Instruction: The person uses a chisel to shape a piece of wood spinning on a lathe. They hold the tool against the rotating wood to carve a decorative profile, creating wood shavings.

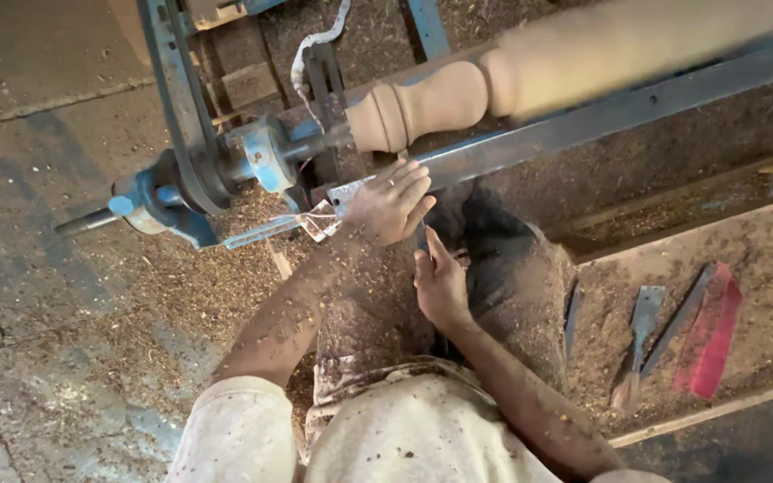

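A pale turned wooden spindle [422, 103] sits in the lathe, blurred as if spinning, with a rounded bulb and neck at its left end. My left hand [391, 204] lies over the metal tool rest [530, 134] just below that neck, fingers pressing down on a dark chisel [421, 240]. My right hand [440, 284] is behind it, closer to my body, closed around the chisel's handle, which is mostly hidden. The chisel's tip is covered by my left hand. Both forearms are speckled with wood chips.
The blue lathe end with its shaft [181, 192] and drive belt [176, 80] stands at the left. On the sawdust-covered floor to the right lie a wide chisel [641, 326], a long dark blade [680, 320] and a red flat piece [710, 331]. A wooden strip [717, 407] borders them.
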